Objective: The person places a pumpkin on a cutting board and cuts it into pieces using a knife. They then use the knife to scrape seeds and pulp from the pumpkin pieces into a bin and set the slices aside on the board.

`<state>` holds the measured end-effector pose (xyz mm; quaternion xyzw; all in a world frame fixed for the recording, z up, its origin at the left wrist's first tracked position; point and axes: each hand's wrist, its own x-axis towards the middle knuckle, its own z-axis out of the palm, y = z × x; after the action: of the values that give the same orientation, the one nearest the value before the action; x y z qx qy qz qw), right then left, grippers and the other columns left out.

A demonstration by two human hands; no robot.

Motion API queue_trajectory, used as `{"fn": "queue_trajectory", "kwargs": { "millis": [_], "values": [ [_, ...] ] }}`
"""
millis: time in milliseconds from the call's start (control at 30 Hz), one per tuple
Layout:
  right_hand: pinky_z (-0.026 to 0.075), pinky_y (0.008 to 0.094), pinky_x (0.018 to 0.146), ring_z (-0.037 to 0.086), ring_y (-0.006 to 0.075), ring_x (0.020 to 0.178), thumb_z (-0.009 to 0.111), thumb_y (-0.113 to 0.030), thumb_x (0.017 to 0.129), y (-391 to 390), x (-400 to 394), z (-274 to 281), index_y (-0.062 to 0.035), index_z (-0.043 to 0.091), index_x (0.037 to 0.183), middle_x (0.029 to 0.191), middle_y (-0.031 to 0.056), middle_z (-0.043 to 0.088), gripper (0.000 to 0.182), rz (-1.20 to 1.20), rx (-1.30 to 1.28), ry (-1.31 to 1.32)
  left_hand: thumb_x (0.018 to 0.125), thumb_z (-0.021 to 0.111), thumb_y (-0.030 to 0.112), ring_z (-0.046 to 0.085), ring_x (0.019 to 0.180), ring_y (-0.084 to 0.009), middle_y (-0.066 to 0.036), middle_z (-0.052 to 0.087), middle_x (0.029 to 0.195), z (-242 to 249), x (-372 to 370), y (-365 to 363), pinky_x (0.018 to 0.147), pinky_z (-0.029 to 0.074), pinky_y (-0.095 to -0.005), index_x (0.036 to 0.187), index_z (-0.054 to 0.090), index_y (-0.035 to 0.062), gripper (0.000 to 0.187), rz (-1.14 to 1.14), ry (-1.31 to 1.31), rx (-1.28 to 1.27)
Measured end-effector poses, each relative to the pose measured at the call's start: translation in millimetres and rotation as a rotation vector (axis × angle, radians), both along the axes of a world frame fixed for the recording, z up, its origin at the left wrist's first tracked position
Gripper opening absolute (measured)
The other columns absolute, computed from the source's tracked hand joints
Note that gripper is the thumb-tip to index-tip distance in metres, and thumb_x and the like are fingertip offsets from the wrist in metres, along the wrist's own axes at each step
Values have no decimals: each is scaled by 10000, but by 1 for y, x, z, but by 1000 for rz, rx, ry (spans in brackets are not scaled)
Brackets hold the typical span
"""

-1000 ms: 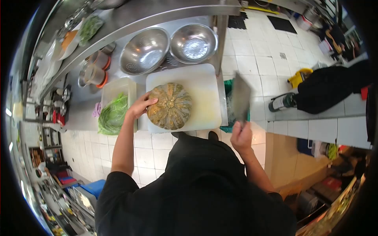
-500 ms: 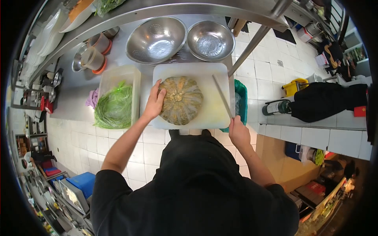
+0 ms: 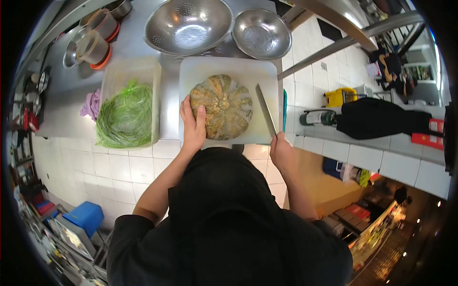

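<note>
A whole pumpkin [image 3: 227, 110] with mottled green and orange-brown skin sits stem up on a white cutting board [image 3: 267, 71]. My left hand [image 3: 194, 127] grips its left side, thumb on top and fingers round the edge. To the right of the pumpkin, my right hand [image 3: 282, 151] is closed round the handle of a kitchen knife [image 3: 265, 108]. The blade points away from me over the board's right part, apart from the pumpkin. The fist hides the handle.
Left of the board stands a plastic bin [image 3: 157, 95] holding bagged greens [image 3: 125, 114], with a purple cloth [image 3: 90, 105] beside it. A large colander [image 3: 188, 26] and a smaller metal bowl [image 3: 262, 33] are behind the board. A metal post [image 3: 324, 55] rises at the right.
The view has shifted closer to the table. My right hand and the knife handle have come slightly left, towards the board's edge. My left hand stays on the pumpkin.
</note>
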<state>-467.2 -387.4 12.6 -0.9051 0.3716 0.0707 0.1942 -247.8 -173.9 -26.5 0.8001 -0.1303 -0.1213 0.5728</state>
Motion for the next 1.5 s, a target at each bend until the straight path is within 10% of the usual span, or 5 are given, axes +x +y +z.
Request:
{"fn": "queue_trajectory", "kwargs": {
  "millis": [267,500,1300,1500],
  "values": [
    [521,472,689,680,443,790,569,-138,1038,1,-8,60,43,470,1339,925,280,655,366,104,479,-472,1124,464,405,386,1452,-438,-288,351,1569,4,9,-7,1231,291,-481,1540,391,-32,608,57,-203,99],
    [515,593,729,660,530,811,540,-164,1055,19,14,47,29,486,1327,971,314,663,338,373,388,-481,1132,457,379,391,1430,-412,-272,381,1537,-6,-22,-15,1220,300,-467,1546,383,-23,581,169,-167,49],
    [490,641,683,648,549,766,540,-190,1039,12,23,20,8,455,1030,818,319,660,216,541,284,-473,1141,413,422,510,1361,-437,-315,520,1461,-34,-49,-34,1162,379,-440,1524,429,-87,637,498,-204,-31],
    [511,566,625,664,497,685,549,-151,1044,24,20,101,28,486,973,787,284,656,202,433,287,-661,1151,357,421,493,1369,-457,-327,497,1481,-36,-47,-33,1175,367,-453,1521,413,-109,649,481,-216,-15]
  ]
}}
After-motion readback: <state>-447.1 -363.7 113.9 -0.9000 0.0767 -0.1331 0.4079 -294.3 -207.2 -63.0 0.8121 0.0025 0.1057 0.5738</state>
